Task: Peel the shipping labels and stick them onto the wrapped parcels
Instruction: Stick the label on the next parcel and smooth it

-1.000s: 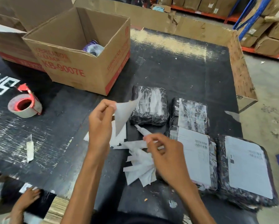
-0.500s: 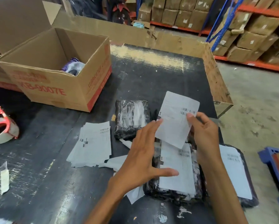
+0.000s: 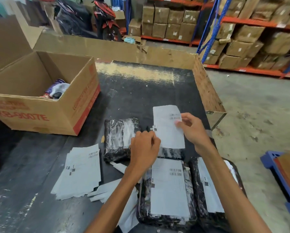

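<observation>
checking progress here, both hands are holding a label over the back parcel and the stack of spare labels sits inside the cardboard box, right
Not quite. The stack of spare labels lies flat on the black table, in front of the cardboard box, not inside it. The rest holds: the left hand and right hand hold a label over the back parcel. The head view shows it.

You have four wrapped parcels (image 3: 118,139), one label (image 3: 167,126) in your fingers (image 3: 178,122), and one label stack (image 3: 80,170) left of them.
</observation>
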